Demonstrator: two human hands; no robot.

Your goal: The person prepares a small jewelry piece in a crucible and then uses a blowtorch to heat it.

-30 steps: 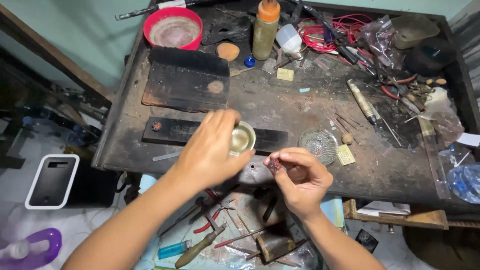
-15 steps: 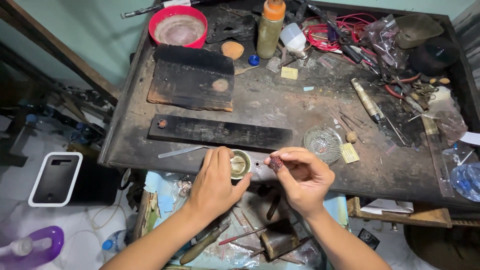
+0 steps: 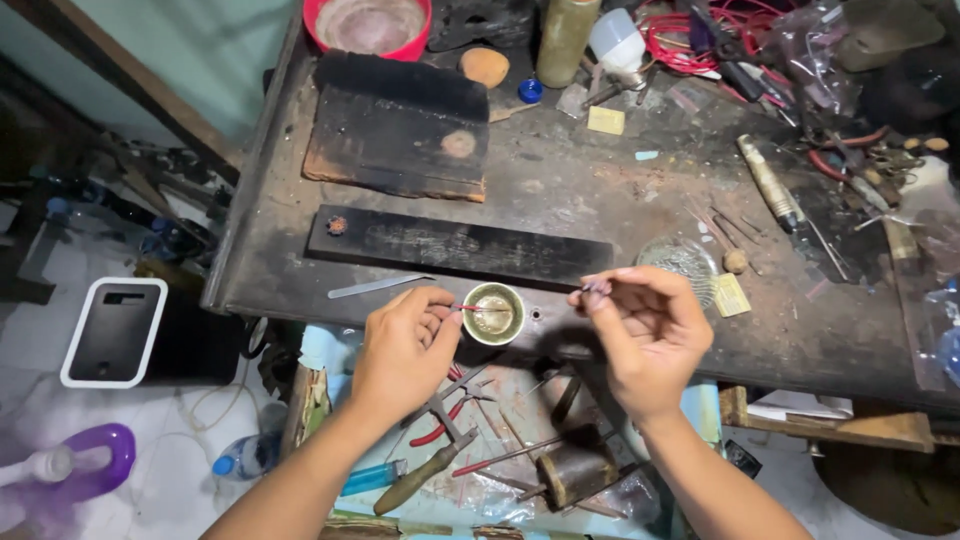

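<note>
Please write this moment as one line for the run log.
left hand: pinches thin red-tipped stick at small brass cup | right hand: pinches tiny dark piece, raised | cup: on workbench front edge

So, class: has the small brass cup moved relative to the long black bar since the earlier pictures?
Yes. The small brass cup came off the long black bar toward the bench's near edge, at the left hand.

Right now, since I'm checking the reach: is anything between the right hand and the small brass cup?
Nothing visible. The right hand pinches a tiny piece just right of the brass cup, which the left hand steadies at the bench edge; only bare bench surface lies between them.
</note>
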